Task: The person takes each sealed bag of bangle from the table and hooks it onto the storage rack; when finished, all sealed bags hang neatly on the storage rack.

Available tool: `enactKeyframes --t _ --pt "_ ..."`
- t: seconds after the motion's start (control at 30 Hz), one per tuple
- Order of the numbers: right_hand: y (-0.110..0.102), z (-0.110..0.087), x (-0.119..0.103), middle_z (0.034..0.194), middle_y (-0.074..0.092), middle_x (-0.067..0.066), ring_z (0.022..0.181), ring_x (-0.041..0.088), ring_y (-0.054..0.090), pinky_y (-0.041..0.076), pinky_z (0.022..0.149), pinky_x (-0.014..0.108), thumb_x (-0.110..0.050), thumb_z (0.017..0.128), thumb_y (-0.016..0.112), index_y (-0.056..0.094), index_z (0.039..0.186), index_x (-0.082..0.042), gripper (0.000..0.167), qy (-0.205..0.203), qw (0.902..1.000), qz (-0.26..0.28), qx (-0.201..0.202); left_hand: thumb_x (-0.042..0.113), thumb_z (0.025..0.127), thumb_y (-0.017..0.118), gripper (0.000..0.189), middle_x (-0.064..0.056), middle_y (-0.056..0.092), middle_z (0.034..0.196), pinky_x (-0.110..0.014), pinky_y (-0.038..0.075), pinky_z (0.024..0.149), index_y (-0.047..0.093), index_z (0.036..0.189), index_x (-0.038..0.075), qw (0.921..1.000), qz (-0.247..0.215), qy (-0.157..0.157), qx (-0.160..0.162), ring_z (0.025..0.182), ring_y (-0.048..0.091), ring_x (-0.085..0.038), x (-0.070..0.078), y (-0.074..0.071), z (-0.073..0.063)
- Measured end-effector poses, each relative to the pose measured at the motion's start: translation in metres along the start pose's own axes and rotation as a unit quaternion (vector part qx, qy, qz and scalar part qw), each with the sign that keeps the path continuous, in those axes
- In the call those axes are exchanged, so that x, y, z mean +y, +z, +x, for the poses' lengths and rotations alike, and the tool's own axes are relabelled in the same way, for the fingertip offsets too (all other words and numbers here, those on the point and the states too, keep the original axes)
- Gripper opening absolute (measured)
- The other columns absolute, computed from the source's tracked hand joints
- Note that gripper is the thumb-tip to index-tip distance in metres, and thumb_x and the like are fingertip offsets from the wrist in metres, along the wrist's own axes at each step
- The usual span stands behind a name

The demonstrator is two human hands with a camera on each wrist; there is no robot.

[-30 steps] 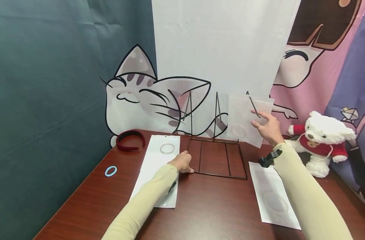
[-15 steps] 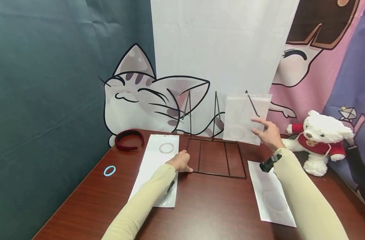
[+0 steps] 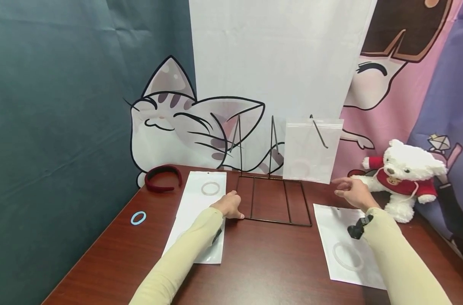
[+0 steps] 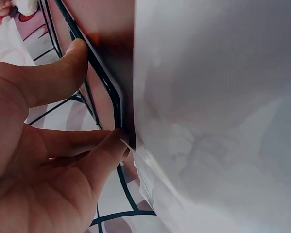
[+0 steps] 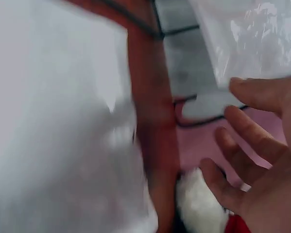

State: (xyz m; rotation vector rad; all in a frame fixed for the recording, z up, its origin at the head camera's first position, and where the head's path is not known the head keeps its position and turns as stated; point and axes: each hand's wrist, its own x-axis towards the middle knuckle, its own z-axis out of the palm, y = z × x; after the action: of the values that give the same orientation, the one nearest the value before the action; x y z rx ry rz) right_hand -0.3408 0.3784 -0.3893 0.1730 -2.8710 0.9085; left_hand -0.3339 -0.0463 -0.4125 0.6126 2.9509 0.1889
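Note:
A black wire display rack (image 3: 278, 222) stands on the table with three hooks rising at its back. My left hand (image 3: 228, 205) holds the rack's front left corner; in the left wrist view the thumb (image 4: 77, 56) lies against the wire and the fingers are curled at the bend. From the right hook hangs a translucent zip bag (image 3: 305, 159) with a faint ring inside. My right hand (image 3: 355, 194) is apart from it, below and to the right, fingers relaxed, holding nothing. Under that hand lies another white bag (image 3: 328, 241) with a ring in it.
White bags (image 3: 191, 190) with rings overlap at the left, beside my left hand. Further left lie a dark red headband (image 3: 149, 182) and a light blue ring (image 3: 134, 221). A white teddy bear (image 3: 399, 192) in red sits at the right. Printed curtains hang behind the table.
My right hand has drawn away from the hanging bag, down and to the right. The bag has settled straighter on the hook. My left hand stays at the rack.

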Motion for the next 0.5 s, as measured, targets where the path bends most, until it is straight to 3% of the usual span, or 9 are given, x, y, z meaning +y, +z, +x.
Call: enactKeyframes --t 0.13,0.27,0.5 --pt "-0.012 -0.015 0.02 0.106 0.071 0.028 0.093 0.037 0.068 0.054 0.07 0.038 -0.009 0.085 0.073 0.065 0.12 0.005 0.038 0.007 0.9965 -0.058 -0.06 0.034 0.083 0.082 0.031 -0.02 0.054 0.145 -0.037 0.053 0.102 0.069 0.086 0.006 1.0 -0.001 -0.006 -0.003 0.123 0.062 -0.032 0.0 0.0 0.0" --pt "-0.021 -0.032 0.04 0.103 0.07 0.029 0.093 0.042 0.066 0.054 0.074 0.048 -0.009 0.08 0.074 0.065 0.117 0.007 0.042 0.036 0.9904 -0.103 -0.085 0.034 0.083 0.082 0.032 -0.019 0.054 0.145 -0.037 0.053 0.102 0.069 0.088 0.006 1.0 -0.001 -0.004 -0.002 0.122 0.063 -0.032 0.0 0.001 0.0" --pt "-0.023 -0.044 0.057 0.116 0.059 0.04 0.101 0.05 0.062 0.054 0.081 0.055 -0.012 0.078 0.08 0.056 0.128 0.011 0.06 0.084 0.989 -0.077 -0.095 0.035 0.084 0.081 0.034 -0.019 0.052 0.147 -0.037 0.054 0.102 0.071 0.097 0.005 0.9999 0.008 -0.009 -0.01 0.121 0.064 -0.032 0.001 -0.001 0.0"
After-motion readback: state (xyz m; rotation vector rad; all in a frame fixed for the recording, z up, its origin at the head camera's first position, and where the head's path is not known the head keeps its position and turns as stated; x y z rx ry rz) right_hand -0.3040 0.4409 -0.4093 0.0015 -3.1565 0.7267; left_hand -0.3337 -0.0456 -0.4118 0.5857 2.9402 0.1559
